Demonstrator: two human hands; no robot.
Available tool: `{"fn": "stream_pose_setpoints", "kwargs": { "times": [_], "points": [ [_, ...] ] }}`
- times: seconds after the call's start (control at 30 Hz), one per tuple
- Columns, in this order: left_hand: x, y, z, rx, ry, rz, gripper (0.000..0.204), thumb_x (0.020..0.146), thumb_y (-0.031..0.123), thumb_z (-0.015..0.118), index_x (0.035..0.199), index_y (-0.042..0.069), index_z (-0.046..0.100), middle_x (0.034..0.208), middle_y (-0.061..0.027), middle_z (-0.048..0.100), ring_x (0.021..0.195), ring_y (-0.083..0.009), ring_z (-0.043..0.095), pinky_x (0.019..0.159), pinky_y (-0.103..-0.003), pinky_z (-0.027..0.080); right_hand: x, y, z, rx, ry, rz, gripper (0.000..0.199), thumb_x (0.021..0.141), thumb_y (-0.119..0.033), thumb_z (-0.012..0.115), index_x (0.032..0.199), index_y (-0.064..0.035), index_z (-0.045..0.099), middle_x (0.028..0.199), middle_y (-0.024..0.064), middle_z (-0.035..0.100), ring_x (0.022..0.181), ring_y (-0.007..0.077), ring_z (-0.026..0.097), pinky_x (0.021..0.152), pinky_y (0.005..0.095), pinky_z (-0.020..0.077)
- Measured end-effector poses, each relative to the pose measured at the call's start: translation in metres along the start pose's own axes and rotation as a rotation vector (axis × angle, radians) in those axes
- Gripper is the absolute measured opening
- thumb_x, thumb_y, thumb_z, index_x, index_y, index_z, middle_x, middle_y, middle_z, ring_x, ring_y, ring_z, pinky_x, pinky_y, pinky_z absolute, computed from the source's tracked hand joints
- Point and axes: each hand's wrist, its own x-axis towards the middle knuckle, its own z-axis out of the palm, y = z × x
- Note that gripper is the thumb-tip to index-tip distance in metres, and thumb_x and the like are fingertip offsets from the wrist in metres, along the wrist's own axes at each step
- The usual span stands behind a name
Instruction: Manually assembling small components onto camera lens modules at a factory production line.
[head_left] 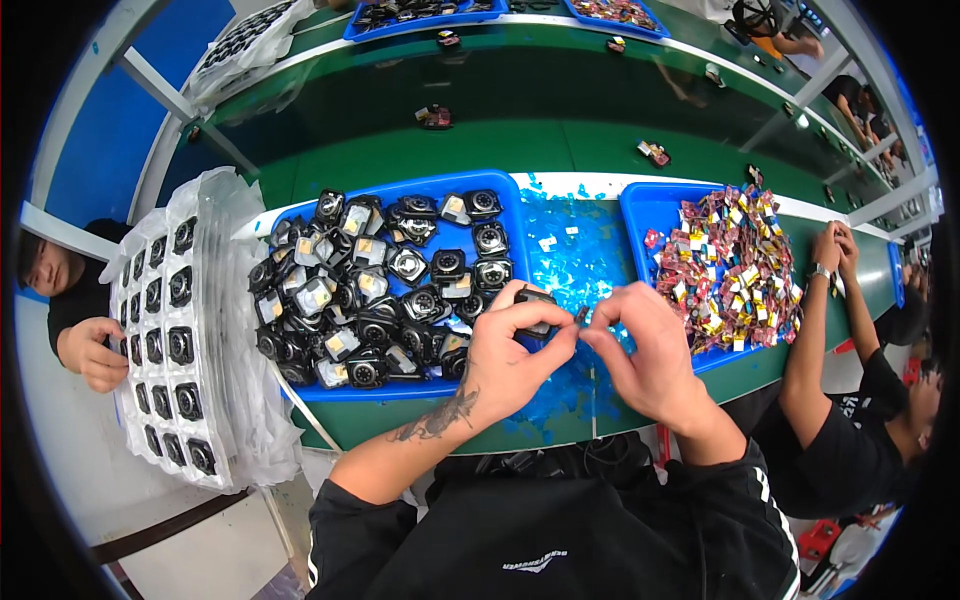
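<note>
Both my hands meet over the bench between two blue trays. My left hand (508, 348) is closed, thumb against fingertips, on a black watch case (538, 298) that its fingers partly cover. Thumb and forefinger of my right hand (648, 352) are pinched close beside it, at a small dark piece (582, 315) too tiny to name. Left of my hands, a blue tray (519, 222) holds a heap of black watch cases (408, 265), some showing round backs, others pale squares. The right blue tray (631, 222) carries a pile of small red circuit boards (722, 262) with yellow and white parts.
Blue film scraps (560, 405) litter the bench between the trays. At the far left stand clear plastic trays (215, 340) with watch cases in rows, beside another person's hand (92, 352). A co-worker's arms (808, 330) reach in at right. Beyond runs a green conveyor belt (520, 145).
</note>
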Motion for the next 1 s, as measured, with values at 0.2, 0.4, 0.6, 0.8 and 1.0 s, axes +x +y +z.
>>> {"fn": "stream_pose_setpoints", "kwargs": {
  "times": [0.2, 0.4, 0.6, 0.8, 1.0],
  "points": [
    [0.004, 0.003, -0.003, -0.184, -0.038, -0.091, 0.007, 0.079, 0.001, 0.072, 0.085, 0.0, 0.069, 0.083, -0.0071, 0.065, 0.085, -0.0156, 0.058, 0.077, -0.029, 0.046, -0.001, 0.014, -0.005, -0.065, 0.014, 0.214, 0.028, 0.082, 0.001, 0.067, 0.109, -0.001, 0.063, 0.092, 0.0125, 0.061, 0.081, 0.0259, 0.061, 0.07, 0.0333, 0.0495],
    [0.001, 0.001, -0.004, -0.277, -0.204, -0.157, 0.009, 0.086, 0.008, 0.069, 0.092, 0.002, 0.07, 0.087, -0.0023, 0.068, 0.084, -0.0112, 0.057, 0.092, -0.033, 0.041, -0.013, 0.024, 0.009, 0.868, -0.042, 0.286, 0.017, 0.086, 0.006, 0.065, 0.101, 0.001, 0.068, 0.098, 0.0086, 0.063, 0.088, 0.0121, 0.061, 0.077, 0.0257, 0.0518],
    [0.001, 0.005, 0.003, -0.495, -0.063, -0.144, 0.045, 0.095, -0.004, 0.045, 0.14, -0.001, 0.044, 0.119, -0.009, 0.06, 0.104, -0.011, 0.057, 0.101, -0.027, 0.039, -0.016, 0.02, 0.011, 0.81, 0.255, 0.33, 0.01, 0.083, 0.005, 0.069, 0.092, 0.0013, 0.066, 0.095, 0.0063, 0.063, 0.082, 0.0093, 0.06, 0.072, 0.0224, 0.0509],
    [-0.001, 0.003, 0.002, -0.364, -0.02, -0.048, 0.053, 0.094, -0.009, 0.044, 0.146, -0.002, 0.033, 0.135, -0.0183, 0.051, 0.126, -0.0214, 0.051, 0.106, -0.032, 0.04, 0.006, -0.004, 0.01, 0.139, 0.064, 0.294, 0.014, 0.076, 0.0, 0.076, 0.088, -0.0028, 0.069, 0.076, 0.004, 0.063, 0.054, 0.009, 0.048, 0.049, 0.0244, 0.0382],
    [-0.002, 0.004, 0.002, -0.407, -0.078, -0.069, 0.05, 0.093, -0.009, 0.047, 0.142, -0.004, 0.037, 0.136, -0.0192, 0.051, 0.127, -0.0237, 0.052, 0.105, -0.034, 0.044, 0.013, -0.008, 0.012, 0.127, 0.107, 0.226, 0.014, 0.076, 0.0, 0.075, 0.088, -0.0036, 0.07, 0.076, 0.0046, 0.064, 0.053, 0.0119, 0.047, 0.049, 0.0262, 0.0387]
  ]
}}
